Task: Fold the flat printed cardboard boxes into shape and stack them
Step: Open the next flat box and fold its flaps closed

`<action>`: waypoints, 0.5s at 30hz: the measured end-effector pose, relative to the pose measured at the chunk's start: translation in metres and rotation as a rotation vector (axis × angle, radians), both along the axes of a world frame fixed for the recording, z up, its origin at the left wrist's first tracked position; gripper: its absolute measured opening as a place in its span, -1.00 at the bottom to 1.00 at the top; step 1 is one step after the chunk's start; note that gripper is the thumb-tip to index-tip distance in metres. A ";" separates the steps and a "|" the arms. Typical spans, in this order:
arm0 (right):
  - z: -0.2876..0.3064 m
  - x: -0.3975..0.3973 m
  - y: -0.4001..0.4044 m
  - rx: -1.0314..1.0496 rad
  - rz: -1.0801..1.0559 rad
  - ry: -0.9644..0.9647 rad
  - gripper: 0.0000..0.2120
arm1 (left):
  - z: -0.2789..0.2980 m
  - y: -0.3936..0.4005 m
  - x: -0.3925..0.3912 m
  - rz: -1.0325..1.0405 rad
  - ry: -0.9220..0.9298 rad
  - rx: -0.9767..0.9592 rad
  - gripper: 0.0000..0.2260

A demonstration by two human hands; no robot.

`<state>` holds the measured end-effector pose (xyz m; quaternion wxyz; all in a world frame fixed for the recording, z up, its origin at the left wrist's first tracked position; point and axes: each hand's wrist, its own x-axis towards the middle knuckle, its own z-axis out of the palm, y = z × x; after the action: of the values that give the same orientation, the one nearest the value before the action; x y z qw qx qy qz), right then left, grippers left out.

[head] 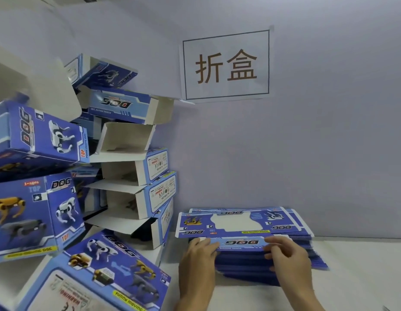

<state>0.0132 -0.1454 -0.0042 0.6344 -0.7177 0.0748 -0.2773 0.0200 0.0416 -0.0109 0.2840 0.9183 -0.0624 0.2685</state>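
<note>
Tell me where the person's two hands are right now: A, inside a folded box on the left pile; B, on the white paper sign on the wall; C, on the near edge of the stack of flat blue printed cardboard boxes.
C: the left hand and right hand both grip the near flap of the top sheet on the stack of flat blue printed cardboard boxes.

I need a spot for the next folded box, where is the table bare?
Bare white table lies right of the flat box stack and the right hand. Left of the left hand it is crowded with folded boxes piled against the wall.
</note>
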 end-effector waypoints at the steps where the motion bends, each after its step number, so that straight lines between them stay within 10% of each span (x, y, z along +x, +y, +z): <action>1: 0.000 0.000 0.000 0.009 -0.014 -0.035 -0.70 | 0.002 -0.001 -0.002 -0.004 -0.042 -0.005 -0.70; 8: 0.003 0.000 0.001 0.201 -0.285 -0.325 -0.57 | 0.003 -0.001 -0.006 0.018 -0.273 -0.111 -0.75; 15: 0.019 0.002 0.009 0.573 0.384 0.025 -0.77 | 0.008 -0.009 -0.009 -0.221 -0.363 -0.122 -0.87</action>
<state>0.0148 -0.1368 0.0151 0.8498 -0.5146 0.0208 -0.1117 0.0111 0.0331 -0.0030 0.3510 0.8237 -0.1964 0.3997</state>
